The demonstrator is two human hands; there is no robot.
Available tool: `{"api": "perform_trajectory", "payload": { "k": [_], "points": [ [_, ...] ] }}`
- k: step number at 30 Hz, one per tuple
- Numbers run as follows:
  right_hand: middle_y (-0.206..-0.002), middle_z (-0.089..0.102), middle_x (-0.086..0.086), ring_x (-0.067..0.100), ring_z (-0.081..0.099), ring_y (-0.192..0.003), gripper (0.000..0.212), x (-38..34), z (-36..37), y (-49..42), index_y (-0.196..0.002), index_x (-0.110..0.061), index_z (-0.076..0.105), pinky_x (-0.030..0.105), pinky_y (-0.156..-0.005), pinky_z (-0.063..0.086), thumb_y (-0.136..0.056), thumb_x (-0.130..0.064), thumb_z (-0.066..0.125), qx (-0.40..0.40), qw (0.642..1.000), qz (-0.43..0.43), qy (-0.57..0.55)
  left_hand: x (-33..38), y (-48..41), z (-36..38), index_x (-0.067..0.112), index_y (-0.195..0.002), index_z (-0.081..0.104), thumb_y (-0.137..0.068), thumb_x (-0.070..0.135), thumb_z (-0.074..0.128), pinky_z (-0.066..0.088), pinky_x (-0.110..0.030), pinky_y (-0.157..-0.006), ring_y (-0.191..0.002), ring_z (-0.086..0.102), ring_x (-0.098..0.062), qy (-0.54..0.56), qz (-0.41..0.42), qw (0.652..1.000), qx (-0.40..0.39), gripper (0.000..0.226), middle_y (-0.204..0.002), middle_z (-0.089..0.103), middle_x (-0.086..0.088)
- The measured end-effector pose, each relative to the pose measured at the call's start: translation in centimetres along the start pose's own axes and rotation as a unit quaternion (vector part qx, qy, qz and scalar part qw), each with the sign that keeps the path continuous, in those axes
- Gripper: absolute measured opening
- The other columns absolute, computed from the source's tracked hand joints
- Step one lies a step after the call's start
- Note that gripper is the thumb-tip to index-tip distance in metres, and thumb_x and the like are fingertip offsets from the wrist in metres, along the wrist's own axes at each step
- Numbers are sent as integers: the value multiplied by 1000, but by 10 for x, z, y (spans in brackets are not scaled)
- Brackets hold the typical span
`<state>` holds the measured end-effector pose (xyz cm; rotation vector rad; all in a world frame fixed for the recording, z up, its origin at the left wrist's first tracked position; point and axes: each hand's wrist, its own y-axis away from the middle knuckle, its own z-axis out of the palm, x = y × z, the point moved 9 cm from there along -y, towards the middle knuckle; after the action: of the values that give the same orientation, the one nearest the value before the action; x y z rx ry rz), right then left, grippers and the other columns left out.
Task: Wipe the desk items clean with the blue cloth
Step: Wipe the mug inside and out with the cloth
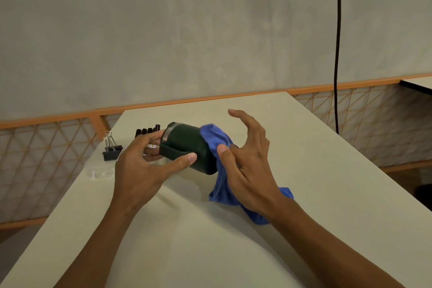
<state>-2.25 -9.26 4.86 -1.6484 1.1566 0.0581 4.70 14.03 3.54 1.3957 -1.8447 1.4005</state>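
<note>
A dark green mug (187,145) with a steel rim is held on its side above the desk, rim pointing left and away. My left hand (142,166) grips it, thumb on the handle and fingers near the rim. The blue cloth (221,184) drapes over the mug's base and hangs down to the desk. My right hand (247,166) pinches the cloth against the mug's bottom with the thumb, while its other fingers are spread and raised.
Black binder clips (112,148) stand at the desk's left edge, several black markers (147,132) lie behind my left hand, and a small clear item (100,173) lies nearby. A black cable (337,54) hangs at the right. The cream desk (187,241) ends at both sides.
</note>
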Motion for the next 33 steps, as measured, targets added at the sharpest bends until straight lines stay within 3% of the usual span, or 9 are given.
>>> {"api": "perform_trajectory", "payload": {
  "k": [4, 7, 10, 13, 17, 20, 24, 28, 33],
  "points": [
    [-167, 37, 4, 30, 24, -159, 34, -20, 3, 4, -81, -27, 74, 56, -120, 26, -106, -33, 52, -22, 989, -129, 73, -5, -3, -2, 30, -137, 66, -59, 70, 92, 62, -46, -96, -109, 71, -13, 0, -11, 1000, 4, 91, -124, 72, 11],
    [-167, 37, 5, 32, 23, -160, 31, -21, 3, 6, -85, -29, 76, 55, -120, 25, -106, -33, 53, -17, 984, -144, 108, -7, -3, -3, 31, -137, 65, -54, 77, 91, 62, -48, -96, -109, 71, -15, 3, -17, 1000, 3, 98, -125, 72, 10],
    [-168, 34, -1, 27, 23, -160, 40, -10, -6, 3, -73, -24, 67, 53, -120, 26, -107, -35, 48, 20, 993, -73, 86, -5, -2, -5, 36, -133, 66, -47, 81, 88, 63, -47, -95, -110, 72, -14, 14, -13, 1000, 5, 99, -122, 72, 15],
    [-166, 30, -17, 17, 25, -157, 39, 6, -10, 0, -73, -39, 61, 49, -122, 26, -108, -41, 43, 39, 998, 47, -6, -9, -3, -5, 38, -133, 66, -44, 86, 87, 62, -51, -97, -114, 72, -18, 26, -15, 1000, 9, 103, -125, 72, 13],
    [-150, 33, -33, 1, 37, -144, 31, 38, 4, 8, -124, -74, 44, 49, -122, 36, -103, -52, 44, 29, 961, 211, -175, -9, -3, 1, 33, -137, 66, -50, 84, 87, 59, -30, -90, -110, 69, -12, 67, -34, 997, 15, 103, -129, 72, 5],
    [-156, 36, -19, 5, 47, -140, 36, 54, 28, 20, -135, -69, 36, 45, -117, 47, -101, -66, 45, -11, 919, 294, -264, -9, 0, 4, 30, -137, 67, -59, 64, 87, 59, -32, -94, -108, 68, -10, 101, -39, 994, 29, 87, -126, 72, 6],
    [-142, 46, -21, -8, 53, -120, 31, 59, 39, 28, -143, -55, 38, 11, -87, 47, -112, -50, 40, -40, 885, 353, -302, -9, 6, 7, 34, -136, 64, -56, 69, 96, 56, -36, -101, -118, 67, -14, 94, -23, 994, 50, 92, -125, 71, 14],
    [-126, 52, -29, -9, 55, -107, 32, 63, 42, 35, -145, -47, 47, 10, -75, 46, -114, -44, 40, -53, 858, 398, -320, 8, 12, 7, 27, -140, 58, -64, 49, 95, 51, -30, -103, -117, 62, -4, 33, 40, 997, 65, 88, -130, 66, 11],
    [-131, 60, -17, -5, 57, -108, 29, 64, 44, 40, -137, -39, 58, 12, -76, 43, -113, -41, 41, -84, 852, 415, -309, 17, 16, 6, 26, -138, 55, -61, 53, 94, 49, -19, -101, -119, 58, -3, -4, 87, 993, 82, 90, -131, 62, 12]
  ]
}}
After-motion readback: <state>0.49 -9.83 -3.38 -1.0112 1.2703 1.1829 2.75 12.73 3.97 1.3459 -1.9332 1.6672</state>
